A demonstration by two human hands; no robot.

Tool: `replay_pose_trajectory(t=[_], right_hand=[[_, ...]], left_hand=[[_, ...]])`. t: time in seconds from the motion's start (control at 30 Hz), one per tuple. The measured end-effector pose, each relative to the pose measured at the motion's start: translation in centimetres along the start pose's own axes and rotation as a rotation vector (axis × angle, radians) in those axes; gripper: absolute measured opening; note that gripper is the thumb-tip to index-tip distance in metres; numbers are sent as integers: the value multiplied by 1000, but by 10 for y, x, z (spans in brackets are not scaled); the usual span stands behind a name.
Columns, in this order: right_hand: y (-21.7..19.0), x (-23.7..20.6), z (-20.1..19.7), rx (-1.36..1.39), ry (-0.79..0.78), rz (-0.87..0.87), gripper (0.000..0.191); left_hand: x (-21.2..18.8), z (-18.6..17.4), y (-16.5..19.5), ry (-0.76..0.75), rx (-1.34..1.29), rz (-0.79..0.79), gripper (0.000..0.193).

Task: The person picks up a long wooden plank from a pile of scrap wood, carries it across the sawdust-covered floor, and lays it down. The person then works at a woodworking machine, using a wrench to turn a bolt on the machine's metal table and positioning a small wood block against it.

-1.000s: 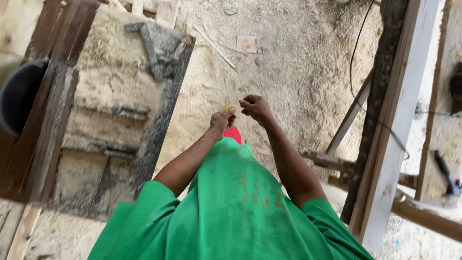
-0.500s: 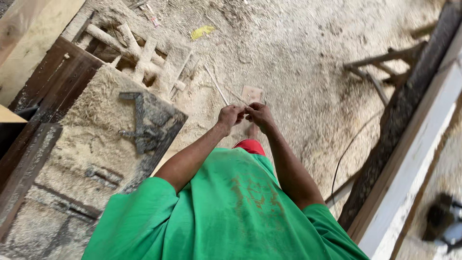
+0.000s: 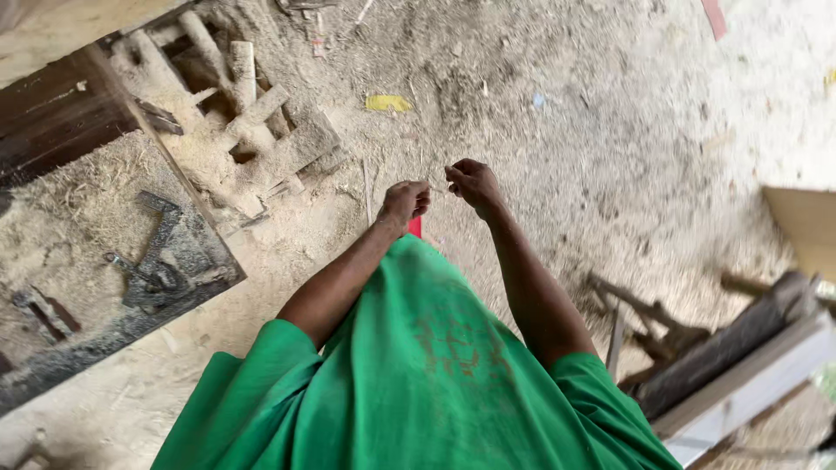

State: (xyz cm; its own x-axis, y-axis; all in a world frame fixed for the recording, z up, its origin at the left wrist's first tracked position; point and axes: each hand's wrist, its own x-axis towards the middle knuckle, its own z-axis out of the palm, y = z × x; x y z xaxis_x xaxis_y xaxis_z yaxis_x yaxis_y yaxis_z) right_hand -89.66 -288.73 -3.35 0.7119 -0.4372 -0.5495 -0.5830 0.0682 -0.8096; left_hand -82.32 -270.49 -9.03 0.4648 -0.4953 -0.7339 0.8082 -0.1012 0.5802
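Hands, we count two: left hand (image 3: 406, 202) and right hand (image 3: 471, 181) both curled with fingertips pinched, near one yellow scrap (image 3: 387, 103) on the sawdust floor (image 3: 610, 130).

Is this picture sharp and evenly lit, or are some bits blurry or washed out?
Head view: soft daylight, no hard shadows; the sawdust floor washes out pale toward the top right; the left hand and right hand are fairly sharp, though whatever they pinch is too small to tell; the green shirt looms large, and the scene sits tilted.
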Motion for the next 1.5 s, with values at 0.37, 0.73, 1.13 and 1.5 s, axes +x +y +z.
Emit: replay_pose_trajectory(t=[0.37, 0.73, 1.13, 1.5], right_hand=[[-155, 247, -92, -171, -281, -111, 31], [-339, 442, -151, -280, -400, -290, 27], [-587, 638, -187, -621, -618, -892, 23], [-832, 664, -150, -477, -563, -1237, 24]], left_hand=[[222, 110, 144, 148, -240, 34, 22], [354, 219, 367, 289, -228, 307, 22], [424, 282, 635, 683, 42, 659, 16], [390, 317, 877, 897, -133, 1165, 18]])
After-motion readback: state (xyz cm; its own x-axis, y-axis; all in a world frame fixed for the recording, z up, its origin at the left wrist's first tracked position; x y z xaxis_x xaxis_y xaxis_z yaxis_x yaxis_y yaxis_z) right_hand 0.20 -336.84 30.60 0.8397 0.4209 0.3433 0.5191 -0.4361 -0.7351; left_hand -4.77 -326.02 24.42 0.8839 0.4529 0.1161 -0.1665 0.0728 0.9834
